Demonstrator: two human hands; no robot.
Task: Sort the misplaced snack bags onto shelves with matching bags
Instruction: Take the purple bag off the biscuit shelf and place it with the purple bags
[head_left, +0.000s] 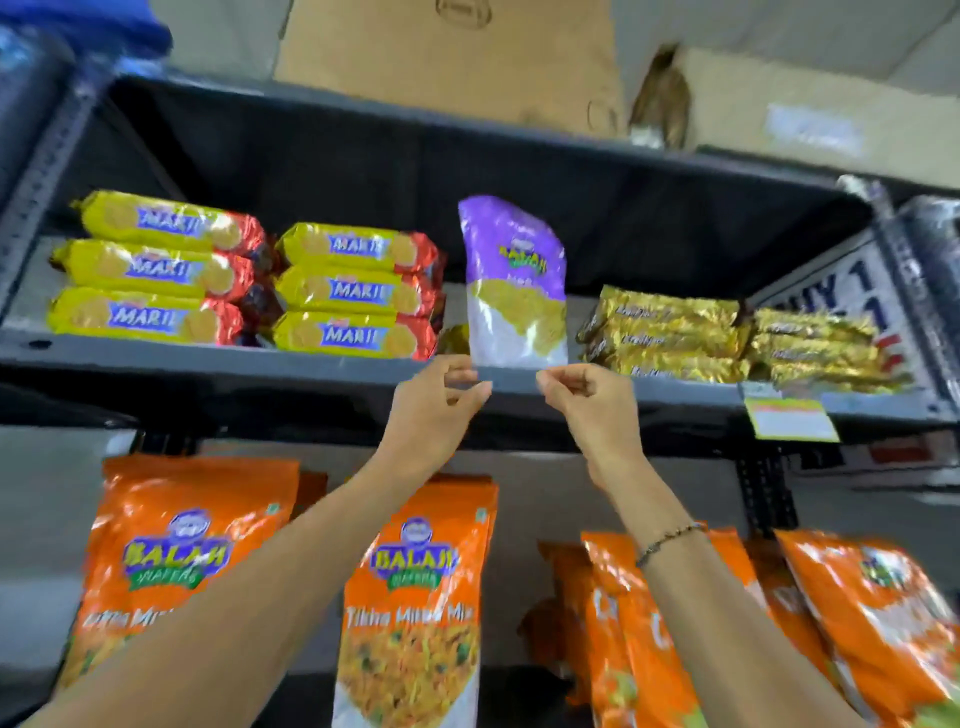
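Observation:
A purple and white snack bag (514, 283) stands upright at the front of the upper grey shelf (156, 358), between stacked yellow Marie biscuit packs (358, 291) and gold packets (670, 332). My left hand (441, 405) pinches the bag's bottom left corner. My right hand (592, 400) pinches its bottom right corner. Both arms reach up from below. On the lower level, orange Balaji bags (421, 597) stand in a row, partly hidden by my forearms.
More Marie packs (156, 270) fill the shelf's left part. Cardboard boxes (452, 62) sit on the top shelf. A yellow price tag (789, 418) hangs on the shelf edge at right. More orange bags (872, 613) lean at the lower right.

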